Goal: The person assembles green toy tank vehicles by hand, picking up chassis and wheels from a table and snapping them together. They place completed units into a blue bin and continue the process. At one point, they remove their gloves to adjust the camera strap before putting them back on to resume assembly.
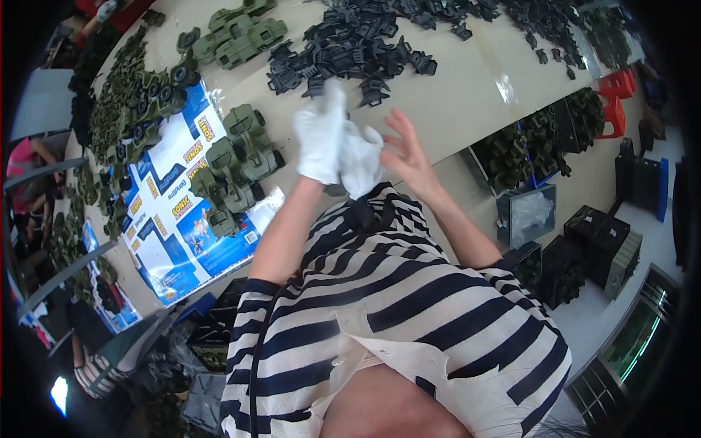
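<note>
My left hand wears a white glove and is partly blurred, with its fingers pointing toward the table. A second white glove, loose and crumpled, hangs against it and appears gripped by that hand. Just right of this loose glove is my bare right hand, its fingers spread apart. The thumb comes close to the glove; whether it touches cannot be made out. Beyond both hands, black plastic parts lie in a wide heap. Left of my left forearm stand green toy vehicles with black wheels.
Under the vehicles lies a blue and white printed cardboard sheet on the beige table. More green vehicles and small parts crowd the far left. At right are crates of dark parts, a grey bin and red stools. Other people work at left.
</note>
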The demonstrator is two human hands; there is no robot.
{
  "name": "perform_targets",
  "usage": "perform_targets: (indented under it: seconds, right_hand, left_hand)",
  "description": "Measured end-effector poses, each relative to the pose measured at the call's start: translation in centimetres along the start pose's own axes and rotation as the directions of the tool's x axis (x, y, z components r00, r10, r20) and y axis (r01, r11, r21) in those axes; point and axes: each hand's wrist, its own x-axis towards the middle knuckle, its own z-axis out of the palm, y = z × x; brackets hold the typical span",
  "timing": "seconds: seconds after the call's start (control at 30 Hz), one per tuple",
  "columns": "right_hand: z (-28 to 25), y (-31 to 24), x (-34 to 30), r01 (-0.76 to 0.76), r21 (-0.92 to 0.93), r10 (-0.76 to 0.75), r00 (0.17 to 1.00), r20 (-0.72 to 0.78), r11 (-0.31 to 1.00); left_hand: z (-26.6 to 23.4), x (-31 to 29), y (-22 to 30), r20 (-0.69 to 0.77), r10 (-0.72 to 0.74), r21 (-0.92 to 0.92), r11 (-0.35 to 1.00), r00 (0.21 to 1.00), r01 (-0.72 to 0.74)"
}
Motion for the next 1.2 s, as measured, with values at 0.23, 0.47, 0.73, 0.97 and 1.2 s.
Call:
perform_targets:
  seconds: [0.23,0.47,0.73,0.97,1.2]
  right_hand:
    - [-8.3,8.6,6.9,0.075,-0.651,-0.033,0.996,0.078,0.755]
    - [2.1,2.0,7.5,0.159,-0.349,-0.142,0.987,0.075,0.923]
    - [5.3,1.0,8.2,0.413,-0.401,-0.456,0.89,-0.012,0.818]
    - [4.5,-2.0,6.9,-0.213,-0.062,0.219,0.892,0.396,0.975]
    - [0.6,2.5,11.2,0.104,-0.055,-0.115,0.948,-0.296,0.993]
  left_hand:
    - [-2.1,3.0,-3.9,0.479,-0.13,-0.34,0.884,0.868,0.321]
    - [-2.9,-1.6,-1.8,0.586,-0.069,-0.597,0.637,0.807,0.488]
    - [-4.3,-5.0,-0.5,0.64,0.119,-0.569,0.736,0.759,0.365]
    - [-5.5,-4.1,-0.3,0.654,0.164,-0.504,0.823,0.738,0.264]
    - [-4.8,-4.4,-4.5,0.596,-0.102,-0.524,0.702,0.796,0.482]
